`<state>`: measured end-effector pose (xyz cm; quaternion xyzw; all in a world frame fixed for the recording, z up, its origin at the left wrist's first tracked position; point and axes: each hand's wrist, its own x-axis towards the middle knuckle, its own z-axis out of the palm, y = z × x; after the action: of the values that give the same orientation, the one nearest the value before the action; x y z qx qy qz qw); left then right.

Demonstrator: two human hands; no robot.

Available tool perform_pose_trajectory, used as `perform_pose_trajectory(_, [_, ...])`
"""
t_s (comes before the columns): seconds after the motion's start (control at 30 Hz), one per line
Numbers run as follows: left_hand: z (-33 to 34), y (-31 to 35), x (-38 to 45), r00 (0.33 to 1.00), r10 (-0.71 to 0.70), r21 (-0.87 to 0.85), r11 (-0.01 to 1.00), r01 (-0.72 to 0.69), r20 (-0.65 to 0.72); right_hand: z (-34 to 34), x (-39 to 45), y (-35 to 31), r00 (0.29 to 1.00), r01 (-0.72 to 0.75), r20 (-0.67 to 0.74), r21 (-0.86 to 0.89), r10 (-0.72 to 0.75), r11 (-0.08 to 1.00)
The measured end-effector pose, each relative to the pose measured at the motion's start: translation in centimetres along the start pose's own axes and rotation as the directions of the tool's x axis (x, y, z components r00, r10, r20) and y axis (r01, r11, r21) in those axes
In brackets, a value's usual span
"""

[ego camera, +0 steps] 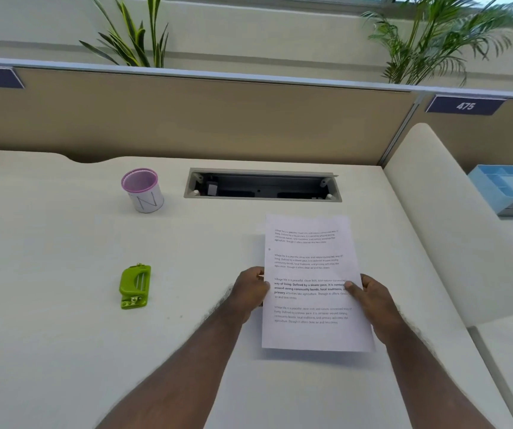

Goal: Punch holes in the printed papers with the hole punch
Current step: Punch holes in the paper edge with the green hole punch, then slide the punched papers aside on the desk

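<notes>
Papers (310, 274) between both hands' grip

The desk (63, 351) has a pale cream top and a rounded cut in its far edge. From the middle of the desk, a green hole punch (135, 287) lies at 9 o'clock, alone. A pink mesh cup (142, 190) stands at 11 o'clock, well apart from the punch. At 12 o'clock an open grey cable tray (263, 186) is set into the surface.
</notes>
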<state>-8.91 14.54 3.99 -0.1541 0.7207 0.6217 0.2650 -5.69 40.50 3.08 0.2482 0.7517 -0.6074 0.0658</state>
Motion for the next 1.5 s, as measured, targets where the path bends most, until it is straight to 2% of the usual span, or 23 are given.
perform_pose_trajectory(0.13, [1.8,0.4,2.1,1.000,-0.012,-0.016,1.000,0.012,0.010,-1.2,1.9,-0.2,0.999,-0.042,-0.033,-0.067,0.040,0.997])
perform_pose_trajectory(0.23, [3.2,0.5,3.3,1.000,-0.004,-0.020,1.000,0.004,0.004,-2.0,3.0,-0.3,0.997,-0.078,-0.030,-0.024,0.077,0.997])
perform_pose_trajectory(0.37, [4.6,0.5,4.8,0.998,0.046,0.028,0.999,-0.045,-0.036,-2.5,4.7,-0.2,0.992,-0.098,-0.086,-0.077,0.091,0.992])
perform_pose_trajectory(0.53, [5.4,0.7,5.9,0.988,0.130,0.215,0.971,-0.109,-0.086,-2.5,5.7,0.1,0.990,-0.090,-0.120,-0.151,0.072,0.984])
perform_pose_trajectory(0.67, [5.4,0.8,6.1,0.976,0.186,0.487,0.866,-0.110,-0.111,-2.7,5.9,0.7,0.991,-0.086,-0.119,-0.180,0.065,0.980])
perform_pose_trajectory(0.77, [5.5,0.7,6.1,0.966,0.209,0.580,0.810,-0.085,-0.150,-2.9,5.9,0.9,0.990,-0.075,-0.132,-0.293,0.037,0.953])
perform_pose_trajectory(0.97, [4.5,0.1,4.8,0.952,0.259,0.662,0.744,-0.089,-0.163,-3.2,4.3,1.1,0.967,0.050,-0.194,-0.485,-0.164,0.873])
perform_pose_trajectory(1.13, [1.5,-2.3,2.4,0.906,0.382,0.745,0.655,-0.128,-0.180,-0.2,1.3,1.5,0.940,0.218,-0.100,-0.557,-0.326,0.801])
perform_pose_trajectory(1.27, [-2.4,-4.8,0.5,0.864,0.448,0.804,0.587,-0.092,-0.228,4.0,-1.2,1.6,0.931,0.301,0.024,-0.613,-0.363,0.731])
perform_pose_trajectory(1.37, [-6.0,-6.4,-0.8,0.839,0.461,0.805,0.592,-0.048,-0.289,8.0,-3.0,1.5,0.907,0.390,0.137,-0.632,-0.399,0.670])
perform_pose_trajectory(1.5, [-10.8,-8.1,-1.9,0.793,0.476,0.761,0.648,-0.024,-0.381,13.5,-5.1,1.4,0.871,0.484,0.278,-0.627,-0.405,0.610])
